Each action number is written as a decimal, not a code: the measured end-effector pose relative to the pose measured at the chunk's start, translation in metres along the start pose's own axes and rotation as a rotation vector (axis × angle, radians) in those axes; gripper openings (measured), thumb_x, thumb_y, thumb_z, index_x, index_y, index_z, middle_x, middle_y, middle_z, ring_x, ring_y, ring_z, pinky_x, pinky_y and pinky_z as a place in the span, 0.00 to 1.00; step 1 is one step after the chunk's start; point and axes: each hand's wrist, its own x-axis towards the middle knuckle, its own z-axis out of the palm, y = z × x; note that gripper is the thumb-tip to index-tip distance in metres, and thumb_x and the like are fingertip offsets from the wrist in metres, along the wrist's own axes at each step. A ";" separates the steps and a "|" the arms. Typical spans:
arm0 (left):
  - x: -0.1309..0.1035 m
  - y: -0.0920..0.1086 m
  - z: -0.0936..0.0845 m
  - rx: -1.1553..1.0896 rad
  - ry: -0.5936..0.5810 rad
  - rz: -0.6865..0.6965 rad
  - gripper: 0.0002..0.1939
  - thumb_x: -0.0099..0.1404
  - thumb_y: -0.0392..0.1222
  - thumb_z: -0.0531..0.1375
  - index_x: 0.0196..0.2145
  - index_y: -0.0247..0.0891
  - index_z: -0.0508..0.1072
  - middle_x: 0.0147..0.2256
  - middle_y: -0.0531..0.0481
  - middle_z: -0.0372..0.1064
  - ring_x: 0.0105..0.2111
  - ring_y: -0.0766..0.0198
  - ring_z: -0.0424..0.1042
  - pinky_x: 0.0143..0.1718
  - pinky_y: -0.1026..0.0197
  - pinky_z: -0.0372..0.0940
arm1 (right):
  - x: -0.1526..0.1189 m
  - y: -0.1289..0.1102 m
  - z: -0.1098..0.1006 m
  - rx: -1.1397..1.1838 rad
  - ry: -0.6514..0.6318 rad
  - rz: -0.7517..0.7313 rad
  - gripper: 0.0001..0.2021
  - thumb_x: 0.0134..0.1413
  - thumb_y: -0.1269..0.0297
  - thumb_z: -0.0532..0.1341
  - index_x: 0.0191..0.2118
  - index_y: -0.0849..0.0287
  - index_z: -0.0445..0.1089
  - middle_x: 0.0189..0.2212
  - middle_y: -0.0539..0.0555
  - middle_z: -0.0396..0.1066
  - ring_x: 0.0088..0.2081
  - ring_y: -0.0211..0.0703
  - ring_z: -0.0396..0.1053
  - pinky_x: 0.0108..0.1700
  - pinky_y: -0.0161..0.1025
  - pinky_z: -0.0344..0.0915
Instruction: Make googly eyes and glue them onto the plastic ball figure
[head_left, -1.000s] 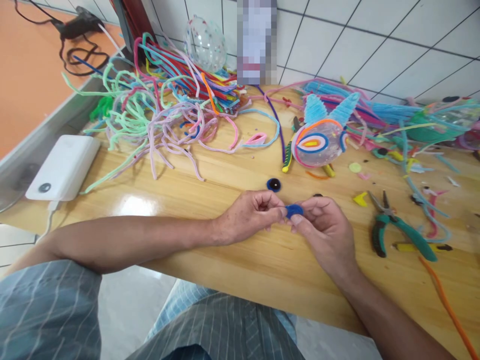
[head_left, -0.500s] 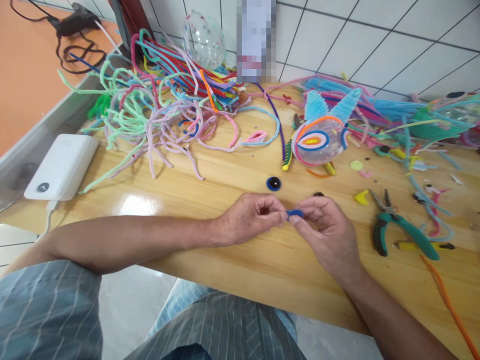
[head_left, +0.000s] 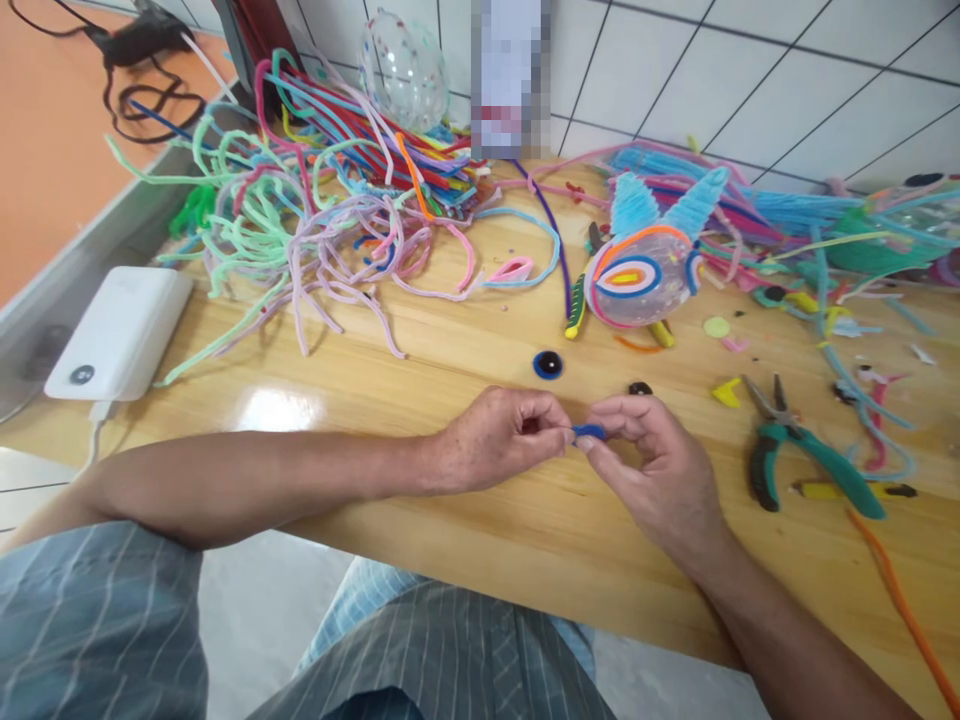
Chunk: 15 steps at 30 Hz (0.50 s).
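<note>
Above the front of the wooden table, my left hand (head_left: 517, 435) and my right hand (head_left: 656, 465) meet fingertip to fingertip. Between them is a small dark-blue fuzzy piece (head_left: 589, 432), apparently pipe cleaner, its shape partly covered by the fingers. The thumb and forefinger of each hand are pinched on it. Just beyond the hands lies a round black eye with a blue rim (head_left: 548, 365). A small black piece (head_left: 640, 388) lies behind my right fingers. Farther back sits a clear balloon (head_left: 646, 280) with light-blue pipe-cleaner ears and a coiled oval in white, blue and orange.
Green-handled pliers (head_left: 814, 455) and an orange pipe cleaner (head_left: 904, 600) lie on the right. A tangle of pipe cleaners (head_left: 330, 240) covers the back left, near a white power bank (head_left: 120, 330). Another clear balloon (head_left: 405, 75) stands by the tiled wall.
Both hands stay pinched on the blue piece, which has tilted slightly and dropped a little. The whole view has shifted slightly; nothing else has visibly moved.
</note>
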 end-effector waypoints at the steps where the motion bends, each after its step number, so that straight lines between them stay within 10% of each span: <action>1: 0.000 0.000 0.000 0.005 0.002 0.001 0.10 0.67 0.44 0.61 0.33 0.34 0.73 0.26 0.56 0.66 0.26 0.72 0.60 0.28 0.68 0.58 | 0.000 0.000 0.000 0.000 -0.002 -0.007 0.10 0.60 0.64 0.66 0.47 0.51 0.71 0.34 0.49 0.80 0.35 0.41 0.79 0.42 0.40 0.73; 15: 0.000 -0.003 0.000 0.059 0.013 0.011 0.11 0.67 0.45 0.60 0.33 0.34 0.73 0.26 0.55 0.66 0.26 0.71 0.61 0.29 0.66 0.59 | -0.001 -0.005 0.003 0.028 0.055 0.000 0.09 0.58 0.63 0.67 0.45 0.52 0.73 0.33 0.49 0.80 0.34 0.42 0.79 0.41 0.41 0.74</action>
